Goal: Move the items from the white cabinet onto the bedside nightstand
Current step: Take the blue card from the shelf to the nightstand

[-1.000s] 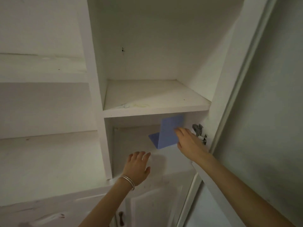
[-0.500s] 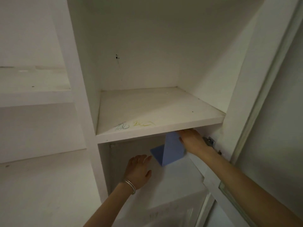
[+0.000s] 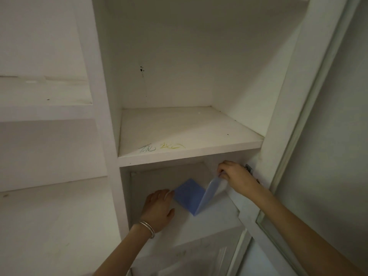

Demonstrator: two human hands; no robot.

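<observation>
While reaching into the lower compartment of the white cabinet (image 3: 191, 158), just under the shelf board, pinching the top edge of the blue bookend (image 3: 189, 194) with the right hand (image 3: 237, 178). Curling the fingers down over the upper end of the paler upright plate and tucking the thumb beneath it, with the knuckles close under the shelf's underside. Bending the right wrist a little and stretching the forearm in from the lower right, passing just in front of the metal hinge (image 3: 249, 169) on the cabinet's right wall.

Holding the bookend as an L, leaning the upright plate so that it is showing almost edge-on, and pointing the darker flat plate left toward the other hand. Sitting inside the lower compartment, toward its front, but not showing whether resting on the compartment floor or hanging just above it.

Spreading the left hand (image 3: 159, 208) palm down and relaxed, grasping nothing. Extending its fingers fairly straight, bringing the fingertips to the left corner of the flat plate, either touching it or lying just beside it; not possible to tell which. Wearing a thin silver bracelet (image 3: 147, 229) at the left wrist, and raising that forearm from the bottom edge of the view.

Showing faint green and yellow scribbles (image 3: 161, 148) on the shelf above, near its front edge.
</observation>
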